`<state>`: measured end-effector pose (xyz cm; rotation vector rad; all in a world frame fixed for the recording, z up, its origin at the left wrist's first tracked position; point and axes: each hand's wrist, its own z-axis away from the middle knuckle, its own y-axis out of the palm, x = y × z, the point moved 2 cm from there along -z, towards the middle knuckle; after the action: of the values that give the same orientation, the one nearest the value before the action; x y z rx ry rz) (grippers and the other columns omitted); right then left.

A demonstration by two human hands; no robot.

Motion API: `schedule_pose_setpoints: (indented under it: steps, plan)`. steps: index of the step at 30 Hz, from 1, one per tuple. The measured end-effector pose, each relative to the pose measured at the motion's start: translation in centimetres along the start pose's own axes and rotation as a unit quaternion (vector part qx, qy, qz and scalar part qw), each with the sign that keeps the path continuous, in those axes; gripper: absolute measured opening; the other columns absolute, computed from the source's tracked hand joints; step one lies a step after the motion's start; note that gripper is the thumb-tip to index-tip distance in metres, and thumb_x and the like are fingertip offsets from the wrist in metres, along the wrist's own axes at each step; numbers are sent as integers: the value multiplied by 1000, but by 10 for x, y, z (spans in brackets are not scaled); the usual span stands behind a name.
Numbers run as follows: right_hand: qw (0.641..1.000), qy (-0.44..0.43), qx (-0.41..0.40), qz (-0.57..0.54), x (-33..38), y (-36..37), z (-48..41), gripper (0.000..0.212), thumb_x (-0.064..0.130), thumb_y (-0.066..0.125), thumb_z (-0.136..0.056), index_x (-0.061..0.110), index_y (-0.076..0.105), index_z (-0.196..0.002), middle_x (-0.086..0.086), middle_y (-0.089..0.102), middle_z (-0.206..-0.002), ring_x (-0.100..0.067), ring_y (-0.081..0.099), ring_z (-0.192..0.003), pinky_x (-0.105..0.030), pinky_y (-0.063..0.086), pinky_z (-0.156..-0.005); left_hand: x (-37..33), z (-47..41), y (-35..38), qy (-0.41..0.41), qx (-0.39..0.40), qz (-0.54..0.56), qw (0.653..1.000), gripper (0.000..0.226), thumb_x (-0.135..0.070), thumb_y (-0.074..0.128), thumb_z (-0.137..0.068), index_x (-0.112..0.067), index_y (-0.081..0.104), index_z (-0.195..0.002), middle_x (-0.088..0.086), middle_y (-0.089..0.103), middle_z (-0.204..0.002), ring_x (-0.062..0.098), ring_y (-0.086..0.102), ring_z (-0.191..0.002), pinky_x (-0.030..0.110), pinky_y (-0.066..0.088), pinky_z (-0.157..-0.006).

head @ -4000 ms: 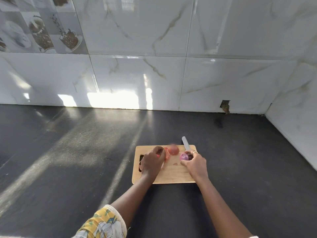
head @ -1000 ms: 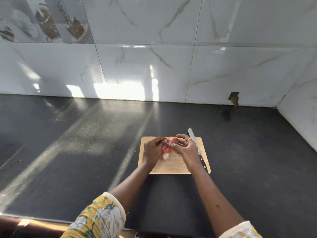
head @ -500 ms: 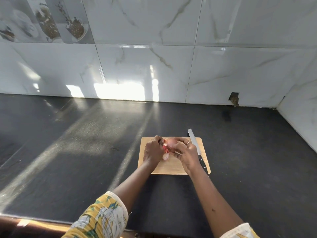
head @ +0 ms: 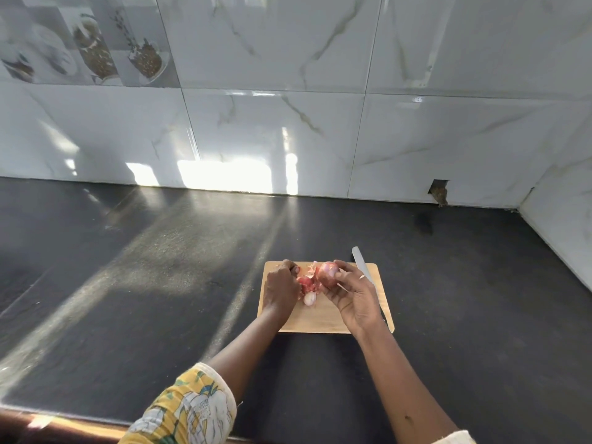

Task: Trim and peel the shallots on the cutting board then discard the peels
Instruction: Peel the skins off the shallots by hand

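Counter (head: 160, 299) lies open around the cutting board (head: 320, 318); knife (head: 360, 259) along its right edge.

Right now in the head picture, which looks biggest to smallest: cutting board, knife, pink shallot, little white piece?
1. cutting board
2. knife, partly hidden by the right hand
3. pink shallot
4. little white piece

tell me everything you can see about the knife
The knife has a pale, metal-looking blade and a dark handle. It lies flat along the right side of the board, tip past the far edge over the counter. The right hand hides its middle; no grip on it shows.
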<state>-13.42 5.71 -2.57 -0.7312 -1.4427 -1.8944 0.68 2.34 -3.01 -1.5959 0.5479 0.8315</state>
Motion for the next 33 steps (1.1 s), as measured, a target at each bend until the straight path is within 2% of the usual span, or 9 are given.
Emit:
schedule_pose_setpoints:
  steps: [4, 7, 11, 15, 18, 20, 23, 28, 33]
  plan:
    - [974, -66, -15, 217, -5, 2, -2, 29, -7, 60, -81, 15, 64, -100, -13, 67, -106, -26, 66, -99, -38, 56, -84, 3, 1, 2, 25, 10, 15, 1000, 26, -7, 49, -89, -10, 66, -109, 11, 68, -105, 24, 61, -97, 26, 44, -81]
    - [979, -51, -12, 199, -10, 3, -4, 30, -7, 57, -84, 13, 64, -105, -13, 64, -111, -25, 64, -103, -36, 56, -84, -1, 4, 4, 52, 33, 4, 998, 38, -4, 49, -86, -14, 61, -121, 7, 66, -117, 19, 61, -106, 16, 40, -84]
    - [987, -39, -1, 157, -11, 0, -7, 28, -9, 52, -87, 8, 63, -106, -15, 64, -107, -26, 64, -99, -35, 56, -82, -3, 4, 1, 64, 36, 3, 997, 29, -14, 51, -91, -12, 64, -117, 4, 63, -123, 18, 58, -115, 18, 37, -93]
    - [985, -49, 5, 164, -10, -1, -11, 33, -9, 66, -80, 15, 63, -103, -15, 61, -110, -27, 63, -100, -40, 55, -86, -2, 6, 0, 56, 31, 59, 996, 20, -21, 57, -89, -15, 73, -100, 5, 73, -98, 19, 66, -91, 27, 46, -81]
    - [969, -79, 2, 233, -8, 2, -11, 41, -9, 69, -76, 22, 61, -101, -11, 61, -109, -19, 64, -93, -36, 55, -82, -4, 8, 1, 30, 38, 137, 989, 22, -30, 58, -90, -17, 75, -87, 5, 73, -75, 10, 58, -65, 28, 45, -66]
    - [965, -86, 4, 249, -8, 3, -12, 41, -9, 71, -75, 23, 60, -100, -11, 61, -110, -19, 64, -92, -37, 55, -82, -2, 7, 6, 4, 70, 170, 983, 29, -37, 60, -87, -15, 75, -77, 4, 68, -65, 7, 50, -59, 28, 41, -60]
    - [963, -92, 4, 253, -9, 3, -13, 42, -10, 71, -74, 23, 60, -98, -12, 62, -110, -20, 64, -91, -34, 55, -78, 4, 7, 12, -54, 117, 242, 962, 46, -53, 61, -71, -8, 71, -72, 9, 62, -65, 14, 50, -63, 33, 38, -64]
    - [958, -100, -3, 270, -10, 1, -14, 44, -8, 74, -72, 28, 61, -95, -11, 65, -110, -25, 63, -102, -33, 55, -81, -1, 11, 13, -94, 168, 422, 886, 27, -17, 62, -83, 9, 68, -80, 22, 59, -82, 30, 50, -77, 34, 42, -70]
    - [952, -108, -9, 287, -9, -1, -14, 47, -9, 73, -71, 29, 61, -94, -6, 66, -108, -25, 63, -105, -36, 55, -86, -3, 11, 12, -101, 160, 422, 887, 46, -28, 62, -70, 17, 61, -81, 22, 54, -78, 32, 45, -73, 34, 39, -64]
